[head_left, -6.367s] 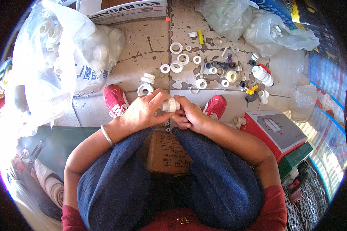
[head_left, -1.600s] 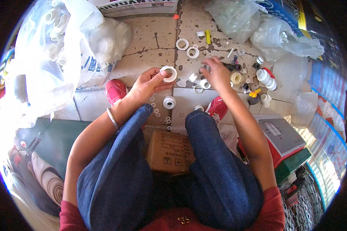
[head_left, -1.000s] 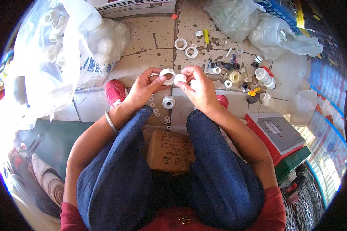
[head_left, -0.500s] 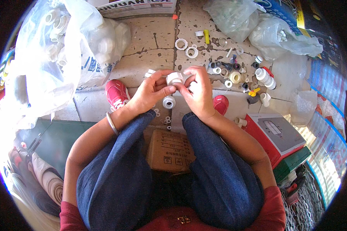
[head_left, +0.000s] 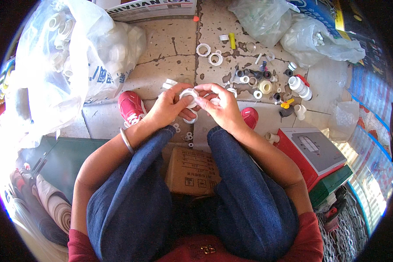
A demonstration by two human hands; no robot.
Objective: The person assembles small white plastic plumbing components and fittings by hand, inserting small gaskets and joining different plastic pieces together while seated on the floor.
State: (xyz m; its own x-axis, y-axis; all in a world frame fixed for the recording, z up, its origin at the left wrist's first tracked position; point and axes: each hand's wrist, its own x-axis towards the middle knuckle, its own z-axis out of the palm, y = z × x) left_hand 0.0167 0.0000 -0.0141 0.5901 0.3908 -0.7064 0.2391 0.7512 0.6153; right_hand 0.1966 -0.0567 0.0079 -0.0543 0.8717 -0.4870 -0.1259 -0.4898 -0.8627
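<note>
Above the floor between my knees, a white plastic pipe fitting (head_left: 188,93) with a ring-shaped end is held between both hands. My left hand (head_left: 169,106) closes on it from the left, thumb on its face. My right hand (head_left: 222,109) pinches its right edge with thumb and fingers. Another small white piece (head_left: 215,101) shows in the curl of my right hand; its kind is unclear. Beneath the hands, a white fitting (head_left: 190,118) on the floor is partly covered. A further white fitting (head_left: 169,83) lies just beyond my left hand.
A clear bag of white fittings (head_left: 122,48) stands far left. Loose rings (head_left: 215,58), a yellow-handled valve (head_left: 287,105) and a white ribbed fitting (head_left: 300,88) lie ahead right. Plastic bags (head_left: 310,39) sit far right, a red-and-grey box (head_left: 312,150) near right, a cardboard box (head_left: 190,172) between my legs.
The fitting has been turned so its ring-shaped end faces up toward me. My right hand has lowered a little, and its fingers now reach across toward the left hand.
</note>
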